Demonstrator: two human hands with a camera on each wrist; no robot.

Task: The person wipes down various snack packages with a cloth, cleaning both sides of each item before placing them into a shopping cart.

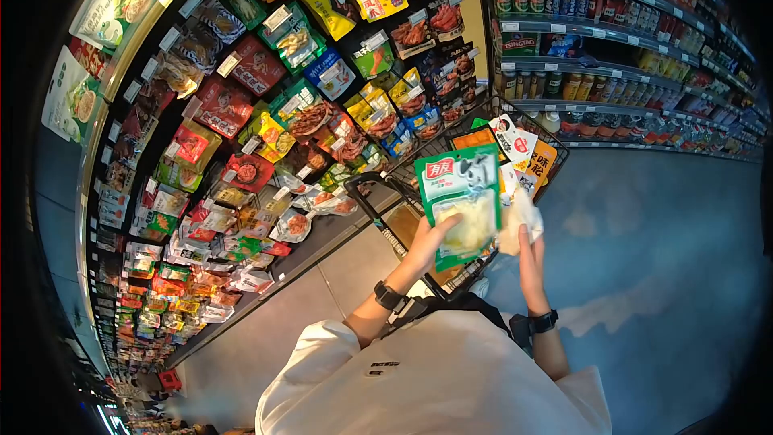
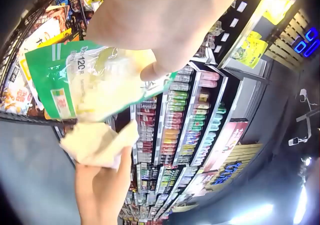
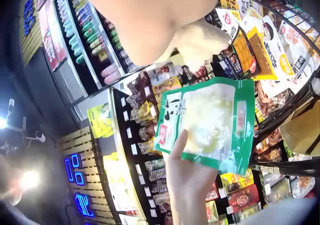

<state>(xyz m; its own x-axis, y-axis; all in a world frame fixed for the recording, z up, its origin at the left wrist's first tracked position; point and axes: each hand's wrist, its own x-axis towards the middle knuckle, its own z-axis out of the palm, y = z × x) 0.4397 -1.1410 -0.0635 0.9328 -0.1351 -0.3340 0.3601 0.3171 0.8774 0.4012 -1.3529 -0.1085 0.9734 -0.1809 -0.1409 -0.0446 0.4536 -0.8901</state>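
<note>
A green-bordered snack bag point(image 1: 460, 193) with a clear window onto pale food is held up in front of the body. My left hand point(image 1: 433, 243) grips its lower left side, thumb across the front; the other fingers are hidden behind the bag in the head view. In my right hand point(image 1: 531, 270) is a crumpled whitish cloth or tissue point(image 2: 92, 144), held between thumb and fingers right beside the bag's lower edge. The right wrist view shows the bag point(image 3: 210, 125) upright on the left hand point(image 3: 192, 187), with its green border facing the camera.
Below the hands stands a black wire shopping cart point(image 1: 366, 185) with several packets, among them an orange packet point(image 1: 542, 163). Snack shelves point(image 1: 241, 105) packed with bags line the left. Drink shelves point(image 1: 604, 36) stand ahead on the right, beyond grey floor point(image 1: 644, 234).
</note>
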